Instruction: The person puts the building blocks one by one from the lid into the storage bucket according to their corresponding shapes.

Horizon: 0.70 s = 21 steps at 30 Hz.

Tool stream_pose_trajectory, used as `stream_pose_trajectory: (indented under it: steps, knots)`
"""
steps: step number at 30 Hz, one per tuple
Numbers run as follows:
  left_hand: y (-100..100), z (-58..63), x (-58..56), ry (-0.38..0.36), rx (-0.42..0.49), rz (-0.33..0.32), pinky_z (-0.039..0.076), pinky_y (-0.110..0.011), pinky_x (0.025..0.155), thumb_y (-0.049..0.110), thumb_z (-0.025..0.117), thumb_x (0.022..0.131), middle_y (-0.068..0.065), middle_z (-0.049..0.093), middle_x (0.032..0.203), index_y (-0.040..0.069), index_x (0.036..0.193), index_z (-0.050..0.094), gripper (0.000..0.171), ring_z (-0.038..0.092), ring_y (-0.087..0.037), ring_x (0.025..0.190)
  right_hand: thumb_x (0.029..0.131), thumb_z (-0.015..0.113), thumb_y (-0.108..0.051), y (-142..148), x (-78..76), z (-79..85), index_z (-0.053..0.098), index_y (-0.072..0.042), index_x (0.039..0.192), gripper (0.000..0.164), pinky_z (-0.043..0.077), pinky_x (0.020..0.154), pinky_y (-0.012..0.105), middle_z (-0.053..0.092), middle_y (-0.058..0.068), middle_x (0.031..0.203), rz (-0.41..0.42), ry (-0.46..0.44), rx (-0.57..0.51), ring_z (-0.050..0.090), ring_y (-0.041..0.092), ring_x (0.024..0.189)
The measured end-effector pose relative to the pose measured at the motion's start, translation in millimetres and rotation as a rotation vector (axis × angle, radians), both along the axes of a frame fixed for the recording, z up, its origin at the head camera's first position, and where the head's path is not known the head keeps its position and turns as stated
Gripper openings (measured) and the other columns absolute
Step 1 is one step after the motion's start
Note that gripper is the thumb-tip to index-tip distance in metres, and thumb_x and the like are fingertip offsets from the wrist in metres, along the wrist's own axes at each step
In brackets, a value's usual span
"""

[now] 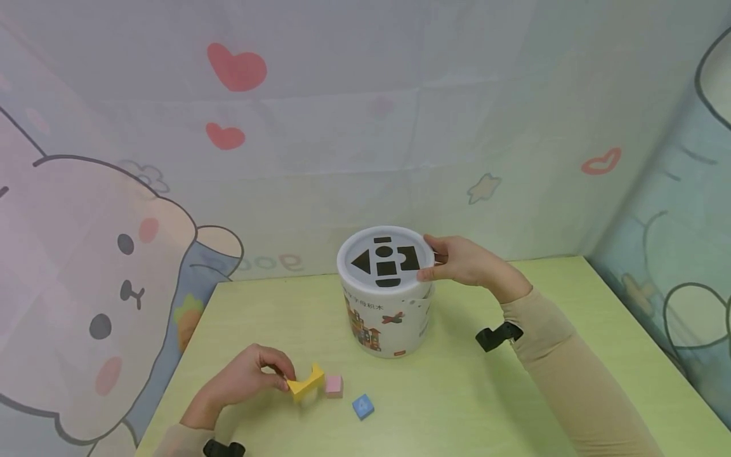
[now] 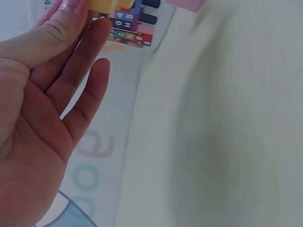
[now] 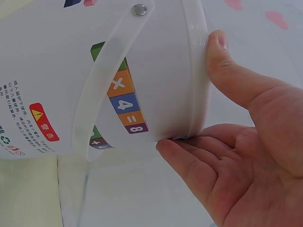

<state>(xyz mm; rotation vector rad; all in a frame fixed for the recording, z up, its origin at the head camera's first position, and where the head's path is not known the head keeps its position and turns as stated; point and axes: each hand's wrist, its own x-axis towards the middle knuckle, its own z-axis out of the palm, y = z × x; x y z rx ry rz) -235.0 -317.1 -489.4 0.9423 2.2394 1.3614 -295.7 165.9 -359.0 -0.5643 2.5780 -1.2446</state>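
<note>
My left hand pinches a yellow arch-shaped block between thumb and fingers, tilted over the table. Just right of that block sits a pink cube, and a blue cube lies nearer the front. Behind them stands a white printed bucket whose white lid has several dark shaped holes. My right hand grips the lid's right rim, thumb on top and fingers at the side. The left wrist view cuts off most of the yellow block.
The bucket's pale handle hangs down its side. All stands on a light green-yellow table. A cloth backdrop with hearts and a cartoon animal rises behind the table's back edge.
</note>
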Motion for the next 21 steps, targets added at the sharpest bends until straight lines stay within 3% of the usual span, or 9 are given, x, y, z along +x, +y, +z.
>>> stream_pose_trajectory:
  steps: [5, 12, 16, 21]
  knots:
    - [3, 11.7, -0.6, 0.083, 0.047, 0.099, 0.064, -0.035, 0.086, 0.009, 0.083, 0.092, -0.009, 0.078, 0.104, 0.012, 0.102, 0.084, 0.011, 0.073, -0.020, 0.098, 0.096, 0.084, -0.032, -1, 0.2, -0.5, 0.021, 0.002, 0.169, 0.102, 0.042, 0.120, 0.056, 0.033, 0.020, 0.170, -0.004, -0.008, -0.004, 0.043, 0.042, 0.150]
    - [18, 27.8, -2.9, 0.194, 0.188, 0.231, 0.066, -0.031, 0.082, -0.002, 0.085, 0.087, -0.006, 0.079, 0.102, 0.004, 0.102, 0.084, 0.016, 0.074, -0.016, 0.093, 0.096, 0.085, -0.033, -3, -0.6, -0.6, 0.022, 0.002, 0.169, 0.103, 0.042, 0.120, 0.055, 0.033, 0.021, 0.170, -0.004, -0.016, -0.005, 0.044, 0.041, 0.150]
    - [30, 41.2, -5.7, 0.274, 0.255, 0.285, 0.066, -0.030, 0.080, -0.008, 0.084, 0.085, -0.006, 0.080, 0.102, -0.001, 0.103, 0.084, 0.019, 0.074, -0.014, 0.094, 0.096, 0.084, -0.032, -4, -1.7, -1.8, 0.021, 0.002, 0.169, 0.102, 0.043, 0.120, 0.054, 0.034, 0.021, 0.170, -0.004, -0.008, -0.002, 0.045, 0.041, 0.150]
    - [46, 61.4, -6.7, 0.356, 0.297, 0.377, 0.065, -0.027, 0.081, -0.010, 0.083, 0.085, 0.001, 0.079, 0.102, 0.000, 0.102, 0.084, 0.020, 0.074, -0.012, 0.092, 0.096, 0.084, -0.032, -6, -1.6, -3.1, 0.021, 0.003, 0.169, 0.102, 0.042, 0.120, 0.055, 0.034, 0.021, 0.169, -0.002, -0.001, 0.000, 0.045, 0.041, 0.150]
